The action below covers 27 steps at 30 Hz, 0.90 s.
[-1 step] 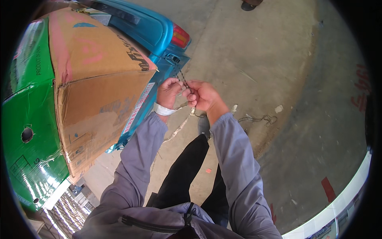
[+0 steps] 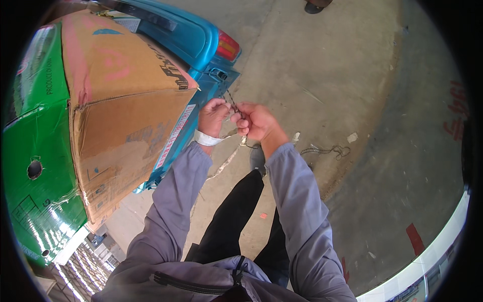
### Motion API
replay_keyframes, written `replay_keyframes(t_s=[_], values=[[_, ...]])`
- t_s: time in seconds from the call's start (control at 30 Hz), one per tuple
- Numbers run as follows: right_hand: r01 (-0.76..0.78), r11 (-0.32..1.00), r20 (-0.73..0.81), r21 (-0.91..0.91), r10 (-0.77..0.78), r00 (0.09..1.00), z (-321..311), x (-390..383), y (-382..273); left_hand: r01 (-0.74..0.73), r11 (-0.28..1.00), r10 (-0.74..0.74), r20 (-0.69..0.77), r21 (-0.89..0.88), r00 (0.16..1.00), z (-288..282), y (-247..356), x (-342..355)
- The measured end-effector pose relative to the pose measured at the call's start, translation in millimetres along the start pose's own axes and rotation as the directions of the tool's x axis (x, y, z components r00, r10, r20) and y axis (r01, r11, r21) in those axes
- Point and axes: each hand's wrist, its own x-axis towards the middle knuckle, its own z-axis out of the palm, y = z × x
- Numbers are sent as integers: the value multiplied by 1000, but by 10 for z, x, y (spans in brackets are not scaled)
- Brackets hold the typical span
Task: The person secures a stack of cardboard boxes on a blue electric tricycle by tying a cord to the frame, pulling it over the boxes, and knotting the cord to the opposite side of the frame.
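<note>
A thin dark-and-light speckled rope point(image 2: 231, 96) runs down from the rear corner of a blue truck bed point(image 2: 214, 80) to my hands. My right hand point(image 2: 259, 122) is closed around it, thumb and fingers pinched together. Close against its fingertips, my left hand point(image 2: 212, 118) is also closed, its fingers curled at the rope; a white band wraps that wrist. Below my hands hangs a pale, frayed strip point(image 2: 226, 163) with a lumpy knot point(image 2: 244, 141) near its top. What lies inside the fingers is mostly hidden.
To my left, a brown cardboard box point(image 2: 128, 136) and a green box point(image 2: 43, 166) stand on the truck, level with my forearm. Dark cord point(image 2: 329, 150) lies looped on the concrete floor to the right. Someone's shoe point(image 2: 313, 8) shows at the top edge.
</note>
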Motion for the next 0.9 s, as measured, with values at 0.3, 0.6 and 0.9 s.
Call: replay_keyframes(t_s=[0.3,0.6,0.9], values=[[253,837,-48,-486,-315,948,74,-32,7,170,985,-158,197,-43,968,-113,26,-72],[174,753,-77,-635,-286,955,32,-125,36,456,835,-361,318,-307,877,-217,228,355],[543,298,175,-785,-734,656,8,-96,279,355,843,-289,217,-403,932,69,246,157]])
